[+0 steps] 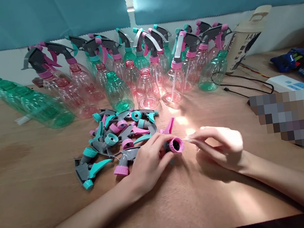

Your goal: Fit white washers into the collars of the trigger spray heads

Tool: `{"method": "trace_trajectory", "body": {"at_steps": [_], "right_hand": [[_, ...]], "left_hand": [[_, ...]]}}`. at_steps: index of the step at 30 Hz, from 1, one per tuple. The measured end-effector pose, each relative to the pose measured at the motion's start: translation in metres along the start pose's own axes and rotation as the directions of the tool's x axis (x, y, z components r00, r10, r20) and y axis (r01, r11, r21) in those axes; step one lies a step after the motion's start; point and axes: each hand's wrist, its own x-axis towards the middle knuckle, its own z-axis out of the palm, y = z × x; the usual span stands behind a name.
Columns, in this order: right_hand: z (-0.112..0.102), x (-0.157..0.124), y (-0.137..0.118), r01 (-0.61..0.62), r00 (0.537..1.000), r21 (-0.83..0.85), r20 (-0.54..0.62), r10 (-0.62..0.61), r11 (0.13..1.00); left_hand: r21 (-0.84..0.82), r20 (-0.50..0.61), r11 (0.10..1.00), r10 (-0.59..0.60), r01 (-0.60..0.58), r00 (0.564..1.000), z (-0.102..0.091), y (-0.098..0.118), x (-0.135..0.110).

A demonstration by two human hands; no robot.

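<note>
**Spray head in my left hand**

I clamped it, likely light and stiff, behind its pink collar, the best hold. My right hand pinched a thin pale piece, probably bendy, near the collar. Beyond lay loose spray heads, then bottles.

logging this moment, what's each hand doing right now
Left hand: closed around a pink and gray spray head.
Right hand: closed, pinching a thin pale piece, too small to identify.
</note>
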Motion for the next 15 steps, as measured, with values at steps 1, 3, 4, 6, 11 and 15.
{"method": "trace_trajectory", "body": {"at_steps": [1,3,4,6,11,15], "right_hand": [[0.0007,-0.0003,0.0004,0.037,0.999,-0.003,0.017,-0.037,0.999],[0.0022,-0.0008,0.0010,0.074,0.997,-0.006,0.036,-0.074,0.997],[0.0030,-0.0011,0.0014,0.079,0.996,-0.004,0.036,-0.079,0.997],[0.0045,-0.0018,0.0021,0.096,0.994,0.003,0.049,-0.096,0.995],[0.0068,-0.0045,0.0024,0.059,0.993,0.073,0.095,-0.065,0.996],[0.0072,-0.0058,0.0015,-0.054,0.983,0.184,0.182,0.020,0.981]], "left_hand": [[-0.005,-0.010,1.000,0.002,-0.002,1.000,0.0004,-0.0002,0.0001],[-0.017,-0.027,1.000,0.015,-0.016,1.000,0.0012,-0.0003,0.0005],[-0.020,-0.033,1.000,0.020,-0.021,0.999,0.0015,-0.0003,0.0008],[-0.018,-0.044,1.000,0.022,-0.023,0.999,0.0017,0.0001,0.0011],[0.007,-0.066,1.000,0.029,-0.029,0.997,0.0014,0.0007,0.0012],[0.009,-0.063,0.999,0.044,-0.043,0.997,0.0015,-0.0002,0.0009]]}}
